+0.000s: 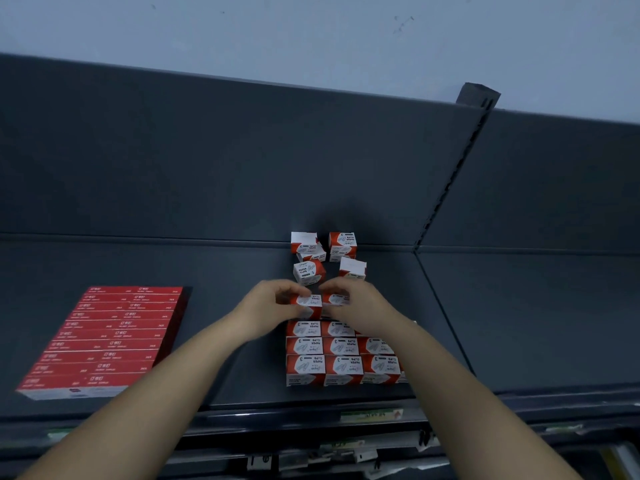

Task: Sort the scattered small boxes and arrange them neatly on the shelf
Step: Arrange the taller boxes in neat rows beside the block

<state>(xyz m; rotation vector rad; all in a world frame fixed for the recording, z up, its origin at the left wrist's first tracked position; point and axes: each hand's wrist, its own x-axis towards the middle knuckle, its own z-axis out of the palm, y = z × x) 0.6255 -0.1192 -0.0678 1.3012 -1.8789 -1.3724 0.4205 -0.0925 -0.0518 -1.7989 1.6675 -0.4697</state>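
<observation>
**Two paper-clip boxes pinched side by side behind the neat rows**

Pinched in the left hand (273, 306): one small red-and-white paper-clip box, the left-hand box (306, 304), with curled fingers over its far edge and the thumb at its near edge. Gripped likewise in the right hand (360, 306): the right-hand box (336, 300), half hidden under bent fingers. Held close together, touching or nearly so, just behind the arranged block (341, 355). Cannot tell whether resting on the shelf (225, 271) or lifted off it.

Directly in front, toward the shelf's front edge: the arranged block, packed in tight straight rows, printed tops up, its back row partly covered by the right wrist.

Behind the hands: four loose boxes (309, 271), unaligned, two near the fingertips and two against the back panel (242, 161), one of them leaning on another.

Well apart to the left, on the same shelf: flat red boxes (104, 341) laid edge to edge in a tidy slab.

Farther out: a slotted upright (460, 168) at the right of the panel, a pale wall (311, 29) above, and a label strip (370, 415) along the shelf's front.
</observation>
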